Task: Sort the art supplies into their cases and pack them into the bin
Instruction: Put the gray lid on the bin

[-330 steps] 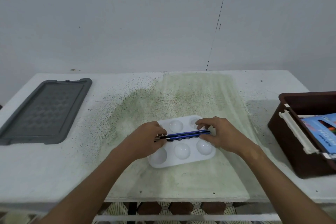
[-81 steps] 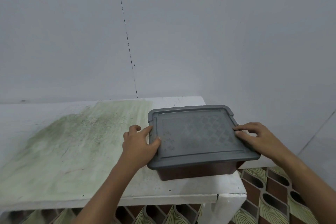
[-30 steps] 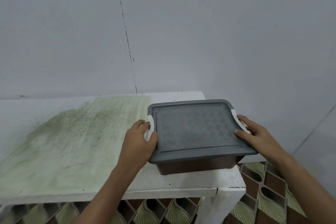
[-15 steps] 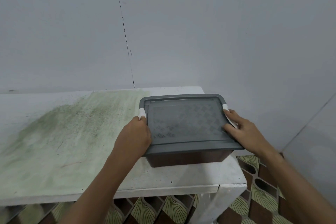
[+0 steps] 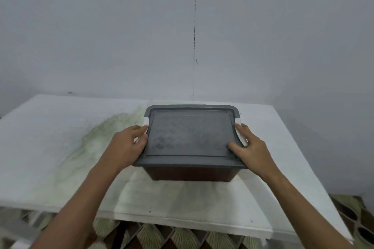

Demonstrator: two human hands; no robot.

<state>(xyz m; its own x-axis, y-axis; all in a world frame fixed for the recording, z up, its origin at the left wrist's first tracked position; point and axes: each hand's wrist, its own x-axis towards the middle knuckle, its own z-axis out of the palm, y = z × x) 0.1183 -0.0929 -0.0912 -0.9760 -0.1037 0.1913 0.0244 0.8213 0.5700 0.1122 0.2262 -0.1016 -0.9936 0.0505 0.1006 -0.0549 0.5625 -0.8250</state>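
My feed is evenly lit and soft — no glare. A faint shadow lies beneath the dark brown plastic bin (image 5: 192,174) on the white, green-stained tabletop (image 5: 50,137). I see motion blur along the lower edges — the patterned floor tiles (image 5: 182,236) smear, and the table's edges bow from the wide lens.

Dark brown bin (image 5: 192,174), grey patterned lid (image 5: 190,137) closed on top, white side latches (image 5: 241,137), level.

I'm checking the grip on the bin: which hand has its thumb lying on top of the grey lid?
The right hand: its thumb lies across the grey lid at the near right corner. The left hand grips the lid's side edge instead.
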